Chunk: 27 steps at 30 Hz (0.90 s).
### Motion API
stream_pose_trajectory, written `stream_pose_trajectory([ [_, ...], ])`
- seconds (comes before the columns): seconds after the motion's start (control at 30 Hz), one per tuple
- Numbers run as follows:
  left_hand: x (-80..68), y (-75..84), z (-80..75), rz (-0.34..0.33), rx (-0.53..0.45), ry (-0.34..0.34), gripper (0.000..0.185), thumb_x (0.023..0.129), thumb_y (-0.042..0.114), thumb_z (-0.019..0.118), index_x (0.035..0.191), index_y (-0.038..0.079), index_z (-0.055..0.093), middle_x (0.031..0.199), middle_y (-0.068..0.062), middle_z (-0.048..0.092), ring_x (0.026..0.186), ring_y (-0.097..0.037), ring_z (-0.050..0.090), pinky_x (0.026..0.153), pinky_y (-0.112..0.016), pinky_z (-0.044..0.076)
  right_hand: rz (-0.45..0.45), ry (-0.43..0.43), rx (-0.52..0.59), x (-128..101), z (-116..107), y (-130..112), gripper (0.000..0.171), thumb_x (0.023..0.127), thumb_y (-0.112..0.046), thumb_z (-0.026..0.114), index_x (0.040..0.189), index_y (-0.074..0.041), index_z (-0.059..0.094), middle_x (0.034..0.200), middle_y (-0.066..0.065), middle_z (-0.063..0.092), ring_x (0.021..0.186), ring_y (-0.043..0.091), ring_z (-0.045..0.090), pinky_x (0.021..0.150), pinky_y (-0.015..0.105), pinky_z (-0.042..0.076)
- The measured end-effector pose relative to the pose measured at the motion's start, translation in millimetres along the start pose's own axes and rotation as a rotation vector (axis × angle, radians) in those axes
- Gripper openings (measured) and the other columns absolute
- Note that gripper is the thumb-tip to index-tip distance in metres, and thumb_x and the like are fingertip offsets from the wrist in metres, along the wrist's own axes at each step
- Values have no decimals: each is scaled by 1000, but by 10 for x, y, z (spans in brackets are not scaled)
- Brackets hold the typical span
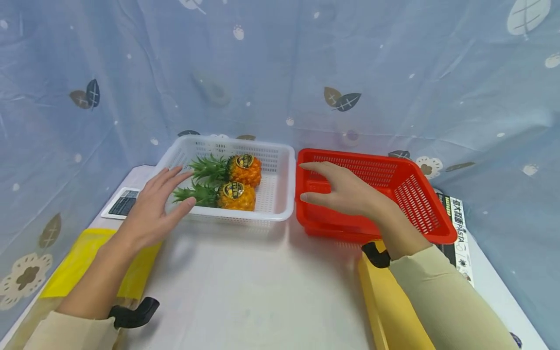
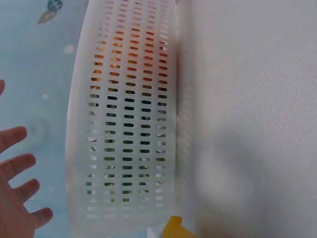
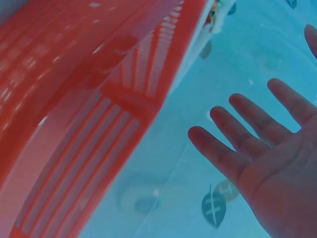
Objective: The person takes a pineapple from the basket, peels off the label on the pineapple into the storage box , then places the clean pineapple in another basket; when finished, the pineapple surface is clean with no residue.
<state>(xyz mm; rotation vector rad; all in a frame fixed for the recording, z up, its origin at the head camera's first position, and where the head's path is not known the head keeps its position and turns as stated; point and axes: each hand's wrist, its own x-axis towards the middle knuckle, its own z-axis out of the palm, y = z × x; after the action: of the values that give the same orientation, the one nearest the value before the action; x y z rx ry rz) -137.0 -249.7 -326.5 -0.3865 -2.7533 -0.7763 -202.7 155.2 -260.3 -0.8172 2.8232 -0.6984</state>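
Note:
Two pineapples lie side by side in a white plastic basket (image 1: 273,214), leaves toward the left. The farther pineapple (image 1: 247,170) and the nearer pineapple (image 1: 242,197) each carry a dark round label. My left hand (image 1: 155,209) hovers by the basket's near left corner, fingers spread, holding nothing. In the left wrist view, the slotted wall of the white basket (image 2: 129,119) fills the middle, apart from the fingertips. Over the red basket (image 1: 420,194) floats my right hand (image 1: 343,189), its fingers extended and nothing in its grasp. The right wrist view shows that palm (image 3: 282,173) beside the red rim.
A yellow bag (image 1: 92,243) lies at the left under my forearm. Behind it is a white device with a dark screen (image 1: 124,202). On the right are a yellow box (image 1: 393,311) and a pasta package (image 1: 459,233). A patterned blue curtain (image 1: 271,63) encloses the table.

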Motion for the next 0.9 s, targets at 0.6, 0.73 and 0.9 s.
stream_pose_trajectory([
  [0.6,-126,-124,-4,-105,-127,134,49,105,33,59,148,10,55,158,-18,44,145,-48,36,109,-78,28,-95,-143,99,723,282,-347,72,93,-40,74,157,-24,45,158,2,47,142,27,47,113,54,47],
  [0.73,-157,-181,-14,-133,-173,173,46,105,31,58,147,10,57,156,-18,46,144,-47,39,109,-77,30,-116,-186,115,870,345,-395,72,91,-37,74,156,-20,46,157,6,50,141,28,49,113,54,47],
  [0.9,-189,-259,-51,-204,-231,221,44,106,29,56,146,12,58,156,-15,47,143,-45,40,112,-75,32,-111,-285,128,1063,395,-461,72,91,-34,75,156,-22,46,156,9,50,140,31,50,112,54,47],
])
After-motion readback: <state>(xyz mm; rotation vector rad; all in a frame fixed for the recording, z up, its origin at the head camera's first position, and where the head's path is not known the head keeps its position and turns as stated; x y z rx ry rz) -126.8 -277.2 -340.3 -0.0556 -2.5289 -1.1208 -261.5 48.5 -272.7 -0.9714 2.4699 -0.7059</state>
